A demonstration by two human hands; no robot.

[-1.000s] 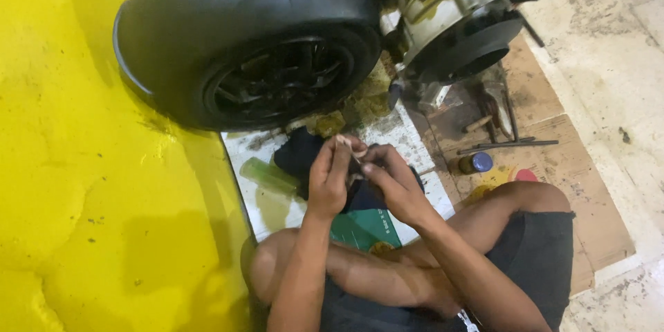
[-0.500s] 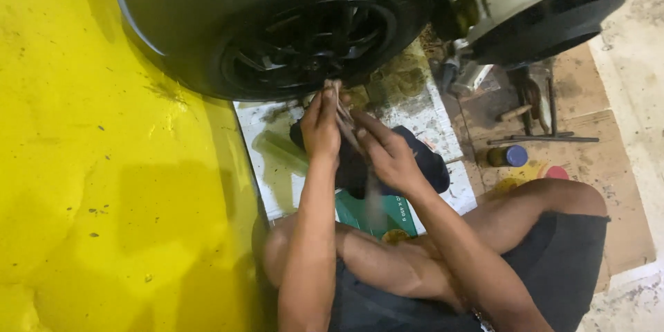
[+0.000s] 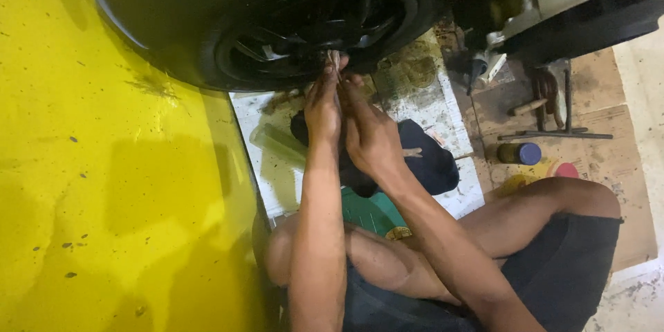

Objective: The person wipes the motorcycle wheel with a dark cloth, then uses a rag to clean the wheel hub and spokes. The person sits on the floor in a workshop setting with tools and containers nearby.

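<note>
Sitting on the floor with bare knees up, both arms stretched out to a black wheel (image 3: 325, 28) with dark spokes.

Left hand (image 3: 322, 107) raised to the edge of the wheel rim, fingers pinched together on a small pale piece (image 3: 334, 60). Too small to tell what kind of piece. Held right at the rim, touching or almost touching the spokes.

Right hand (image 3: 370, 135) pressed close beside the left one, fingers curled and reaching up to the same small piece. Cannot tell if gripping it or just touching it.

Under the hands, a dirty white sheet (image 3: 429, 97) spread on the floor, with brown stains near the wheel. On the sheet, a dark cloth (image 3: 432, 162) lying just below the right wrist. A pale green tube (image 3: 277, 142) lying on the sheet to the left of the arms. A green flat thing (image 3: 370, 211) peeking out between the arms and the knee.

Off to the right, brown cardboard (image 3: 609, 159) on the floor. On it, a long thin metal rod (image 3: 553, 135), a small can with a blue lid (image 3: 519, 153) and a red round lid (image 3: 566, 170), all well apart from the hands.

On the left, a big yellow floor (image 3: 104, 166) with small dark spots.
</note>
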